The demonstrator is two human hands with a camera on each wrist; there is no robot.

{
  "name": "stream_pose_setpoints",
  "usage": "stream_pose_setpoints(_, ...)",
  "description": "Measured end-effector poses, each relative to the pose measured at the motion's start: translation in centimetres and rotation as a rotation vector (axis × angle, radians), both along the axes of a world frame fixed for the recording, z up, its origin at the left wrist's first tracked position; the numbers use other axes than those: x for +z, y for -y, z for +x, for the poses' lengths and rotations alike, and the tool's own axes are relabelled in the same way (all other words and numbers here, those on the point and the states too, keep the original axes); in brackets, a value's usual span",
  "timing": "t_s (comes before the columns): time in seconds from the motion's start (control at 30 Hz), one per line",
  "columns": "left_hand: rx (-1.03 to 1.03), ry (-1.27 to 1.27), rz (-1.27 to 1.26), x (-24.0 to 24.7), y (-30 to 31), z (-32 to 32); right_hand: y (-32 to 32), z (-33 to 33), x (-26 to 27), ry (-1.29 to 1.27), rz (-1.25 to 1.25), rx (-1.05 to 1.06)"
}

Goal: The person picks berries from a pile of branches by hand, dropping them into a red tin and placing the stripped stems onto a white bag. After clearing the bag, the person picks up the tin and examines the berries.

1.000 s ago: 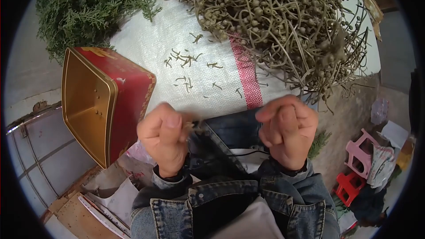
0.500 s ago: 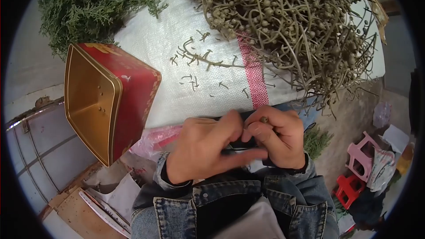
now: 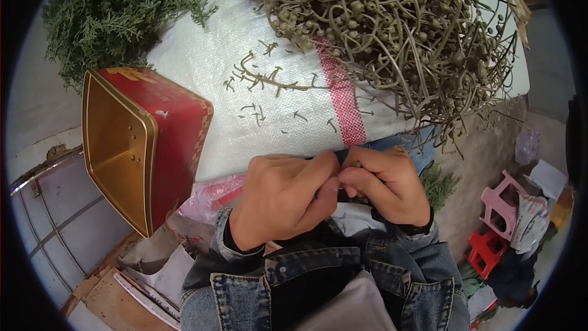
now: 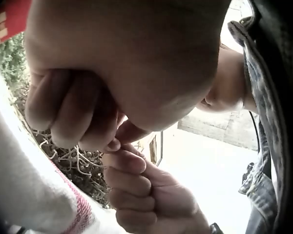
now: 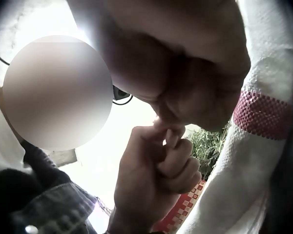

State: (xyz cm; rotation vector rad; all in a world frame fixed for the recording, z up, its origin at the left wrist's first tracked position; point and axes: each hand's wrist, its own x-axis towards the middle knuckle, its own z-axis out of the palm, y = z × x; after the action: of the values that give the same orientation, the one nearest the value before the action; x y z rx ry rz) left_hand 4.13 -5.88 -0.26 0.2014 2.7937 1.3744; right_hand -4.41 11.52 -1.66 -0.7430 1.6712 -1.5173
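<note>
In the head view my right hand point(image 3: 392, 187) is curled, and a small greenish round seed pod point(image 3: 357, 163) shows between its thumb and forefinger. My left hand point(image 3: 285, 196) meets it fingertip to fingertip, thumb and forefinger pinching at the same spot; what lies between the tips is mostly hidden. Both hands are low over the lap, just off the near edge of a white woven sack point(image 3: 269, 141). A branched bare stem point(image 3: 294, 87) and several short stem bits point(image 3: 254, 110) lie on the sack. Beyond them rises a big heap of podded stems point(image 3: 392, 30).
A red tin point(image 3: 180, 129) lies on its side at the left, its gold mouth facing left, with several small round pods point(image 3: 133, 158) inside. Green leafy sprigs point(image 3: 122, 18) are piled behind it. On the floor at right stand a pink stool point(image 3: 499, 205) and a red stool point(image 3: 487, 251).
The hands, apart a second ago, have come together over the lap. A branched stem now lies on the sack among the bits. The left thumb, straight half a second ago, has drawn in to the right fingertips.
</note>
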Motion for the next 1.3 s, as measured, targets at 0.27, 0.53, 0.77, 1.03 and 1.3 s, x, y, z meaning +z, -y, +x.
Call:
stream_pose_setpoints(0.27,0.043,-0.105,-0.034,-0.4,0.1,-0.1,0.3,0.5,-0.7,0.158,-0.013,-0.030)
stream_pose_setpoints(0.53,0.213,0.022,0.237,-1.8,-0.6,0.3,0.9,1.7,-1.0,0.094,-0.077,-0.099)
stream_pose_setpoints(0.77,0.516,0.191,0.803,-1.6,-2.7,1.2,1.7,2.9,-0.6,-0.236,-0.143,-0.144)
stream_pose_setpoints(1.03,0.756,0.392,1.242,-2.3,-3.7,2.2,1.2,3.3,-1.8,-0.792,-0.091,-0.145)
stream_pose_setpoints(1.3,0.635,0.546,1.660,-0.9,-2.9,0.6,0.3,4.0,1.6,-0.615,-0.334,0.362)
